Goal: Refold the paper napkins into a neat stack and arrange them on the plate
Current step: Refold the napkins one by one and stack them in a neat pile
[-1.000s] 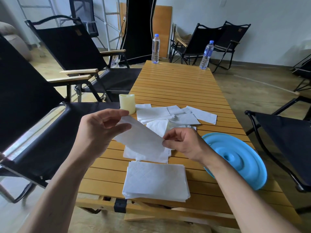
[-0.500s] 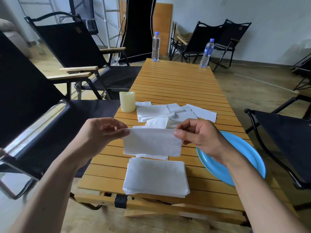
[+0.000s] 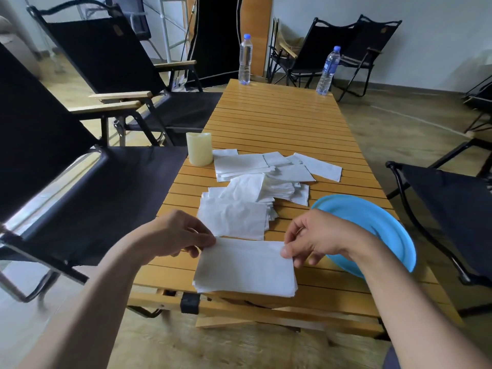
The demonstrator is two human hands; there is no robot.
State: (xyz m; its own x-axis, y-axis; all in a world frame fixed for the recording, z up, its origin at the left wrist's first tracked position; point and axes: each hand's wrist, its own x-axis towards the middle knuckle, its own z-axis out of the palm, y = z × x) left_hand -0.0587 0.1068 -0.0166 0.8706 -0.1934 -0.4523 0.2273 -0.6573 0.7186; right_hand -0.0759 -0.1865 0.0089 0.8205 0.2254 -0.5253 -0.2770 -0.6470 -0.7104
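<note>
A neat stack of folded white napkins (image 3: 245, 272) lies at the near edge of the slatted wooden table (image 3: 279, 123). My left hand (image 3: 175, 233) pinches the far left corner of the top folded napkin, and my right hand (image 3: 311, 235) pinches its far right corner, the napkin lying flat on the stack. Behind it, unfolded and loosely folded napkins (image 3: 255, 190) spread across the middle of the table. A blue plate (image 3: 372, 222) sits at the right, hanging over the table's edge, with nothing on it.
A cream candle (image 3: 199, 148) stands left of the loose napkins. Two water bottles (image 3: 245, 59) (image 3: 327, 70) stand at the table's far end. Black folding chairs flank the table on the left (image 3: 80, 182) and right (image 3: 452, 209).
Both hands lowered the folded napkin from the air onto the near stack. My view tipped down and nearer.
</note>
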